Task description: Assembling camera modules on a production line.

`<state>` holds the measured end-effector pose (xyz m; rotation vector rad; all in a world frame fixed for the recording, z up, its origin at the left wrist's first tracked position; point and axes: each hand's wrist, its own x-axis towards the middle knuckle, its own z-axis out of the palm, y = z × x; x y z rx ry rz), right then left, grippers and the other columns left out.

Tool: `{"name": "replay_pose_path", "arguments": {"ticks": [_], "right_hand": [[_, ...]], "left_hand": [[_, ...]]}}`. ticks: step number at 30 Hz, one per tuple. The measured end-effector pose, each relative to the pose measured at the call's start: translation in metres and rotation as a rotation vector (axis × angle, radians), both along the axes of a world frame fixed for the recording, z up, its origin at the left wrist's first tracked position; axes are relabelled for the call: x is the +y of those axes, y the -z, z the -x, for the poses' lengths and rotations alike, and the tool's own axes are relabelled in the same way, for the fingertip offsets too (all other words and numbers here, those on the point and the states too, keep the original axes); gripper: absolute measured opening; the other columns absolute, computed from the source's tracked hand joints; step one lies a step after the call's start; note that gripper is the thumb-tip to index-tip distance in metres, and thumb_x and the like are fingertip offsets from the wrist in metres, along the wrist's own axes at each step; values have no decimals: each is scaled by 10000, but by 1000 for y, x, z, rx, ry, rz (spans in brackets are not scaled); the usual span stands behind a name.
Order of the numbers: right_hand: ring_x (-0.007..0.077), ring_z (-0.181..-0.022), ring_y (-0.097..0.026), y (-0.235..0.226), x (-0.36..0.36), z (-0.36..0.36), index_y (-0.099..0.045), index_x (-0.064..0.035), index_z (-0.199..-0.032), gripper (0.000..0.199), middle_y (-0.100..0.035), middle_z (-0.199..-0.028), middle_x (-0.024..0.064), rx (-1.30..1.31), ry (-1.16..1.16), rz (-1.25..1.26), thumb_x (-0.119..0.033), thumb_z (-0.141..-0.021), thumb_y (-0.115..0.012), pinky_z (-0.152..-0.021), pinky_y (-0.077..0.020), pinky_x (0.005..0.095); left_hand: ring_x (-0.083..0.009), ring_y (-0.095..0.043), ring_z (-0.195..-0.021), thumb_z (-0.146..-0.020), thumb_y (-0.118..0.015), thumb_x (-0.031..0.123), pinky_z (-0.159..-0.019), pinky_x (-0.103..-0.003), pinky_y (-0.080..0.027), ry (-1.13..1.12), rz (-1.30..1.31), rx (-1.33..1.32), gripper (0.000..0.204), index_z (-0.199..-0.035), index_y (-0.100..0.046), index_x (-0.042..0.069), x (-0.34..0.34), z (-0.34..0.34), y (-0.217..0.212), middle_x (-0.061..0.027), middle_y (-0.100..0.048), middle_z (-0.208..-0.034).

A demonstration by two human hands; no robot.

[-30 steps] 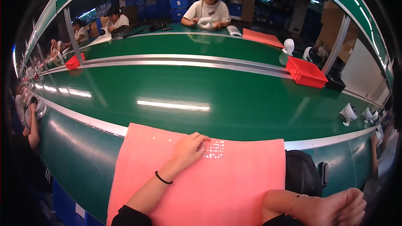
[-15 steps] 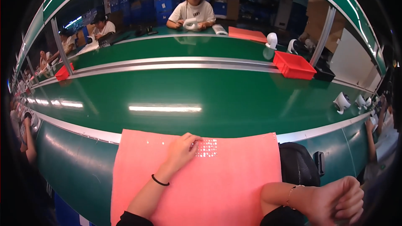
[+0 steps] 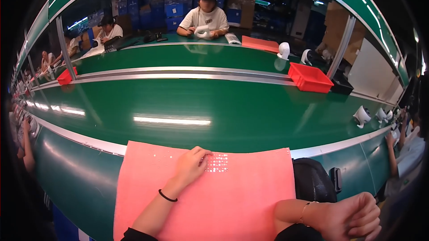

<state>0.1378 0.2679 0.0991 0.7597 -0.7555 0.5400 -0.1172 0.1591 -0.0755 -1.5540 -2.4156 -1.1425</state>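
Resting beside shiny pieces (image 3: pixel 219 162) — left hand (image 3: pixel 192 165)

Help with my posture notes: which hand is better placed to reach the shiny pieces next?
Probably the left hand: it is at the left edge of the grid of shiny pieces on the pink mat. The right hand is curled and farther away, beyond the mat's right edge.

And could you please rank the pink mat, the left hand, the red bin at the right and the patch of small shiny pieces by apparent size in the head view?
1. Pink mat
2. Left hand and red bin: too alike to rank, the hand being nearer the camera
3. Patch of small shiny pieces
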Motion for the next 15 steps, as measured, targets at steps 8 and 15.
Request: {"name": "replay_pose_path", "arguments": {"ticks": [8, 15], "right_hand": [[44, -441, -303, -2, -2, 2, -483, -135, -780, 239, -318, -515, -76, -23, 38, 4, -314, -899, -379, -459, -272, 194], [28, -439, -305, -2, -3, 0, -481, -146, -767, 227, -306, -512, -89, -9, 43, 7, -309, -901, -397, -448, -268, 179]], "left_hand": [[-218, -584, -680, -789, -573, 76, -583, -333, -468, 15, -41, -13, 125, -896, -632, 100, 0, 2, 0, -51, -577, -799], [-197, -551, -616, -785, -574, 43, -555, -307, -452, 40, -73, 50, 134, -893, -644, 79, 1, 1, 1, -64, -551, -753]]}}
